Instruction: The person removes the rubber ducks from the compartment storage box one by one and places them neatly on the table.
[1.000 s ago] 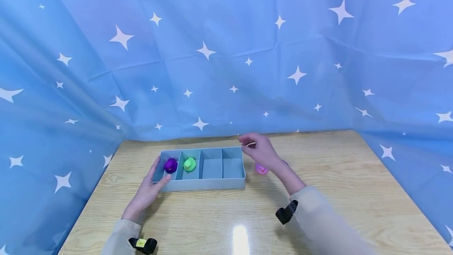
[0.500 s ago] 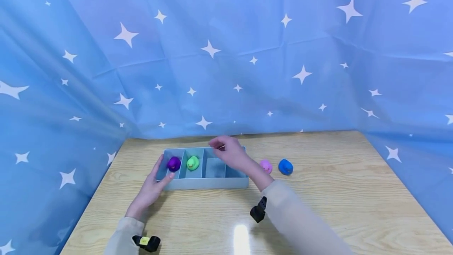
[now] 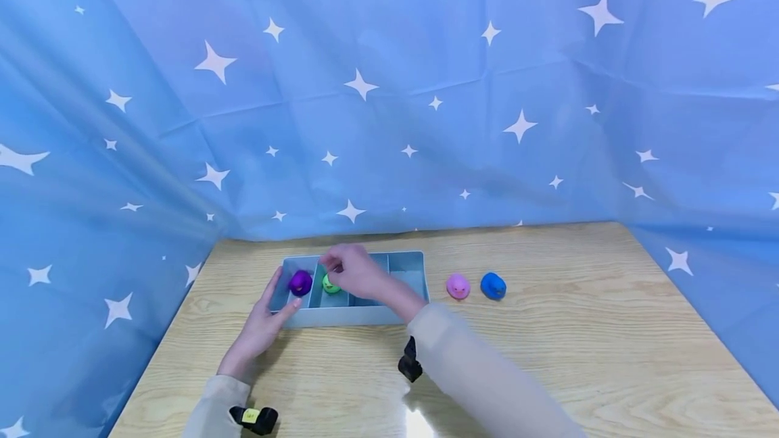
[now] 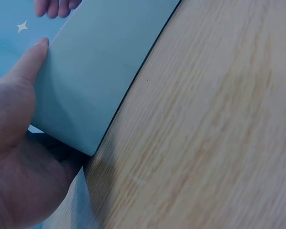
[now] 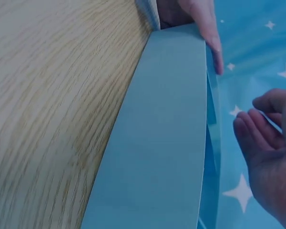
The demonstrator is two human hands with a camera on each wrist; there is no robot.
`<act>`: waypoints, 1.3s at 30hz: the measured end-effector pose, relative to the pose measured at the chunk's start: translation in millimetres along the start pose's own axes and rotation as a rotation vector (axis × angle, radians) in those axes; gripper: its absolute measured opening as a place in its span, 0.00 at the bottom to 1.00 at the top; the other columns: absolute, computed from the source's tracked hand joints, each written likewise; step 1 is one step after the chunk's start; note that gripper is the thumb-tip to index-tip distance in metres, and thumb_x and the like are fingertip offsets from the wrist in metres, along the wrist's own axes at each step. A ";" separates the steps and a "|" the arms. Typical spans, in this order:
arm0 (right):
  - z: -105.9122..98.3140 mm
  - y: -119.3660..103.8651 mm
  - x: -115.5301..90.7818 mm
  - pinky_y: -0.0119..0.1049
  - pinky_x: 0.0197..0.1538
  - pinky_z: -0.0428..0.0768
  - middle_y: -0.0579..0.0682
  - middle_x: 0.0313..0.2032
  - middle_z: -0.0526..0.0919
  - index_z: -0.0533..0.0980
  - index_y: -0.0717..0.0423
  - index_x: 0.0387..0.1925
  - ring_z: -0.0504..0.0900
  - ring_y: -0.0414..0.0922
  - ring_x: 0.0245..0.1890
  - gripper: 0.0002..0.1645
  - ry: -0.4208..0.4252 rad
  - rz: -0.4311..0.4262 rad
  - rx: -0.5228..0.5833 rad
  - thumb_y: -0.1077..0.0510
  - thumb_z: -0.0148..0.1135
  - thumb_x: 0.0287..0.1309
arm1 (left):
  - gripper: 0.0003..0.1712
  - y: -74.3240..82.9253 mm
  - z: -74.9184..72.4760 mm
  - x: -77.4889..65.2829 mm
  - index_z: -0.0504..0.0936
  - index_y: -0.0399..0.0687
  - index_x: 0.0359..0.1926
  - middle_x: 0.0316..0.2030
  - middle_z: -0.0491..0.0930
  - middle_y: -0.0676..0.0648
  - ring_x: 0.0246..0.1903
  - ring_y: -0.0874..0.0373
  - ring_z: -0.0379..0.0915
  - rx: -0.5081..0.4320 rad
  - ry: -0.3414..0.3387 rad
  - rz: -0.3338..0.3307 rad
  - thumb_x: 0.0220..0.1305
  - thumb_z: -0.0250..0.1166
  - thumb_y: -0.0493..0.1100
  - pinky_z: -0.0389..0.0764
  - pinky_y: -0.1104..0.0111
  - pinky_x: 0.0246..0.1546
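Observation:
A pale blue box [image 3: 341, 317] with several compartments in a row lies on the table. My left hand [image 3: 258, 331] grips its left end, thumb over the front wall and fingers along the side. A purple rubber duck [image 3: 300, 283] sits in the leftmost compartment, a green rubber duck [image 3: 328, 285] in the one beside it. My right hand [image 3: 360, 276] hovers above the box and partly covers the green duck. In the right wrist view that hand [image 5: 271, 152] has loosely bent fingers, thumb apart from them, with nothing between.
To the right of the box, a pink rubber duck [image 3: 458, 286] and a blue rubber duck [image 3: 493, 286] stand side by side on the wooden table [image 3: 584, 330]. A blue curtain [image 3: 402, 120] with white stars hangs behind the table and along its sides.
My right hand has moved left, from beside the box's right end to over the green duck, bringing the pink and blue ducks into full view. My left hand keeps its hold on the box.

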State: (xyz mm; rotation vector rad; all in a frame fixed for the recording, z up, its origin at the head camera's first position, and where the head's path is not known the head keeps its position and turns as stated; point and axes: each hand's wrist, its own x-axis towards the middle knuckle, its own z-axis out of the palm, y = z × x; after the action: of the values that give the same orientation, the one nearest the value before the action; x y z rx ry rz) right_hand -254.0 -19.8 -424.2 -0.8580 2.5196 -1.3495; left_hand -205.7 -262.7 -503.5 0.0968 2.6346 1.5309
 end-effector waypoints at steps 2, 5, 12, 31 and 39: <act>4.4 -0.2 2.6 0.31 0.52 0.82 0.57 0.51 0.84 0.80 0.65 0.57 0.83 0.46 0.50 0.18 -0.004 0.017 -0.009 0.71 0.61 0.67 | 0.49 -0.3 0.3 0.4 0.38 0.52 0.84 0.81 0.41 0.35 0.78 0.33 0.36 0.000 0.007 0.017 0.77 0.60 0.52 0.44 0.38 0.74; 9.8 1.7 4.1 0.30 0.51 0.82 0.54 0.53 0.84 0.79 0.64 0.59 0.83 0.44 0.50 0.19 -0.021 0.044 -0.013 0.70 0.61 0.67 | 0.50 -1.1 0.8 0.9 0.39 0.50 0.83 0.80 0.41 0.34 0.77 0.32 0.38 -0.003 0.014 0.027 0.76 0.61 0.51 0.45 0.39 0.74; 14.8 11.9 5.8 0.32 0.52 0.82 0.55 0.54 0.83 0.80 0.62 0.59 0.82 0.49 0.54 0.21 -0.018 0.078 -0.009 0.71 0.64 0.65 | 0.50 -1.8 1.7 1.6 0.39 0.50 0.83 0.80 0.41 0.34 0.77 0.33 0.37 -0.013 0.008 0.015 0.76 0.61 0.52 0.44 0.38 0.74; 7.8 21.0 22.9 0.35 0.59 0.80 0.53 0.56 0.84 0.78 0.60 0.62 0.83 0.46 0.56 0.29 -0.125 0.059 -0.240 0.64 0.74 0.60 | 0.50 -3.3 1.7 2.4 0.38 0.53 0.84 0.81 0.40 0.36 0.77 0.33 0.37 -0.013 0.002 0.015 0.76 0.61 0.53 0.44 0.40 0.74; 12.5 22.3 28.3 0.33 0.55 0.80 0.51 0.53 0.85 0.82 0.58 0.58 0.82 0.44 0.52 0.24 -0.145 0.030 -0.362 0.64 0.73 0.60 | 0.51 -2.9 0.1 1.2 0.39 0.54 0.84 0.81 0.41 0.37 0.77 0.33 0.38 -0.013 0.006 0.003 0.75 0.62 0.53 0.45 0.40 0.75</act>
State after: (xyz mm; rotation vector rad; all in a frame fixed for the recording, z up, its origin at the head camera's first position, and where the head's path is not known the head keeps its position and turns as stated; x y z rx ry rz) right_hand -281.6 -34.8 -445.8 -0.9356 2.6867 -0.7989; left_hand -207.0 -263.9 -506.1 0.0951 2.6297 1.5506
